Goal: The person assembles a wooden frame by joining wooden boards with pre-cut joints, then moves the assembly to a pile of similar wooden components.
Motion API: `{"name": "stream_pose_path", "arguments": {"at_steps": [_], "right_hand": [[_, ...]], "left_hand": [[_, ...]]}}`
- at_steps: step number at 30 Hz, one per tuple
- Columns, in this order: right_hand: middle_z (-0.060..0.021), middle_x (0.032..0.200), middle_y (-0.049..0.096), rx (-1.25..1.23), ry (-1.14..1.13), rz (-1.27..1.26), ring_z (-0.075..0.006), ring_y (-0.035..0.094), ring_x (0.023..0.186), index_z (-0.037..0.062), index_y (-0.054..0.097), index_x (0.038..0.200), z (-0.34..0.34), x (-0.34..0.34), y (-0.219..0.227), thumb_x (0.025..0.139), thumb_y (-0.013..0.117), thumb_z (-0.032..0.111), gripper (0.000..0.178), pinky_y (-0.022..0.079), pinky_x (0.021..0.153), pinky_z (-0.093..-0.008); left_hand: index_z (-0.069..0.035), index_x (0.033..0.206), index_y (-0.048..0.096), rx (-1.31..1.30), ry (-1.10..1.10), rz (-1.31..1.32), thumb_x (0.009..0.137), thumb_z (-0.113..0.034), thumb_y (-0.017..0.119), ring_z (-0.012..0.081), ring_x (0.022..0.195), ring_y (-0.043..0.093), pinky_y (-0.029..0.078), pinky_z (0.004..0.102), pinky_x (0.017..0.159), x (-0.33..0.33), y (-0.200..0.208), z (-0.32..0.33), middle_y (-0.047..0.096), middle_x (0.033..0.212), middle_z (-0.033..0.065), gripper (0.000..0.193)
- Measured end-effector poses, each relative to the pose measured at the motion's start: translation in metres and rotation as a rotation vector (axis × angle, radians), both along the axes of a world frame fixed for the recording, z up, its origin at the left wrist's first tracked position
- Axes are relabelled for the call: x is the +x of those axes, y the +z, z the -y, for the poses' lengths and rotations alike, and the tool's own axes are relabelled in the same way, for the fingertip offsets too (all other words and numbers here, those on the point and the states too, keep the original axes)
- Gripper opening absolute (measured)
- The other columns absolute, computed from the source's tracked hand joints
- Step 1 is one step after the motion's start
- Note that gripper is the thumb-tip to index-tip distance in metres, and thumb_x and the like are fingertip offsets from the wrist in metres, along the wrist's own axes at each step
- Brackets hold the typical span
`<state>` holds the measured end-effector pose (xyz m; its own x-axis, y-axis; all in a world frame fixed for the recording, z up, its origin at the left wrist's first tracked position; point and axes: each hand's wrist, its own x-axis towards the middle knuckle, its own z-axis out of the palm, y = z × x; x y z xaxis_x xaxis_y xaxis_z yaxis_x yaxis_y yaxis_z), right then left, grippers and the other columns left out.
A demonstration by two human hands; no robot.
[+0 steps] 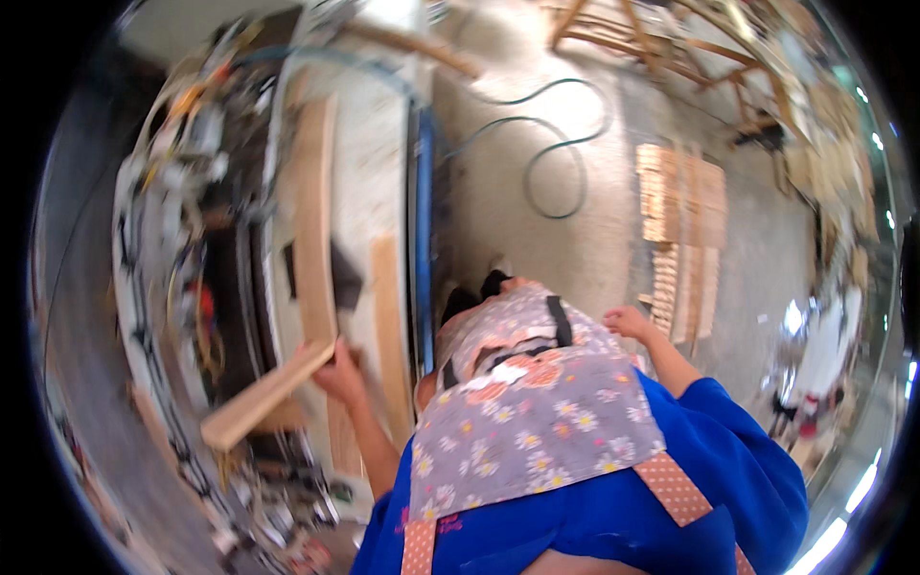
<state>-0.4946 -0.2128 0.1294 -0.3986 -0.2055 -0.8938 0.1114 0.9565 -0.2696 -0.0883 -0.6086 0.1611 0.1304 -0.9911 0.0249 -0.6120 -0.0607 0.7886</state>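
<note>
My left hand (342, 376) is closed around a light wooden board (264, 395), gripping it near one end. That board slants toward the lower left. Its gripped end meets a long wooden plank (314, 201) lying along the pale worktable (374, 192); whether the two are joined, I cannot tell. Another plank (388, 316) lies on the table to the right of my left hand. A dark flat piece (345, 278) shows partly from under the long plank. My right hand (628, 323) hangs beside the flowered apron (537, 422), its fingers loosely out, holding nothing.
A blue rail (423, 240) edges the table on the right. On the floor are a looping green hose (583, 172) and stacked wooden pieces (685, 201). Machinery with cables (196, 287) stands left of the table. A wooden frame (661, 48) stands at the far right.
</note>
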Motion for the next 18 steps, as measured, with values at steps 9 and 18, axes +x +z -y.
{"name": "stream_pose_path", "arguments": {"at_steps": [9,18], "right_hand": [[-0.0073,0.076,0.066,-0.259,-0.327,-0.04,-0.0139,0.061,0.066,0.0023,0.066,0.092,-0.007,-0.028,-0.021,0.076,0.066,0.019,0.023,0.049,0.059,-0.0274],[0.0018,0.056,0.052,-0.194,-0.393,0.162,-0.0088,0.049,0.048,0.0101,0.064,0.069,-0.079,-0.132,-0.109,0.08,0.059,0.019,0.015,0.038,0.041,-0.0251]], "left_hand": [[-0.001,0.123,0.038,0.086,0.122,-0.134,0.076,-0.007,0.06,0.0144,0.056,0.052,0.046,0.028,0.047,-0.03,0.016,-0.008,0.056,0.079,0.0104,0.052],[0.002,0.111,0.045,0.36,0.476,-0.191,0.073,-0.007,0.062,0.0202,0.069,0.06,0.051,0.0305,0.057,-0.133,0.013,-0.045,0.06,0.086,0.013,0.042]]}}
